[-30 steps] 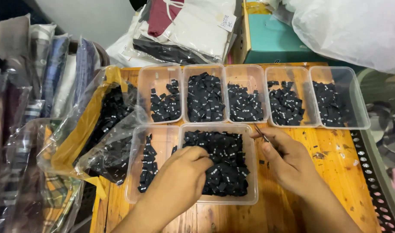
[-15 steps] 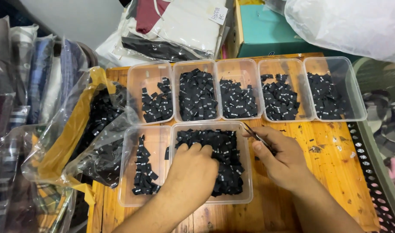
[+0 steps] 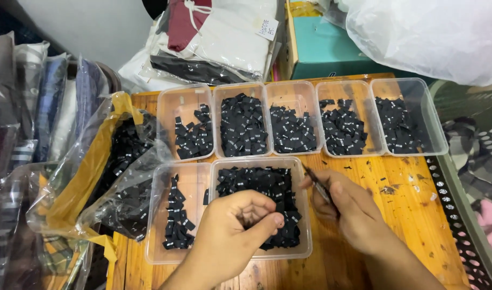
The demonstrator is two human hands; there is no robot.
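Over a wooden table point(image 3: 407, 215), left hand point(image 3: 230, 236) curls into black tags point(image 3: 257, 185); right hand point(image 3: 353, 215) pinches tweezers point(image 3: 317, 185).

you're looking at black labels point(image 3: 259, 185) with small white marks, filling clear containers point(image 3: 305, 215) that are tinted by the orange-brown wooden worktop point(image 3: 402, 209) showing through. a clear bag point(image 3: 85, 177) with yellow lining is holding more black labels. behind, a teal box point(image 3: 324, 45) is sitting beside white and maroon fabric point(image 3: 219, 37). striped blue and grey cloth point(image 3: 47, 107) is lying at your left. your tweezers point(image 3: 317, 185) are looking dark grey.
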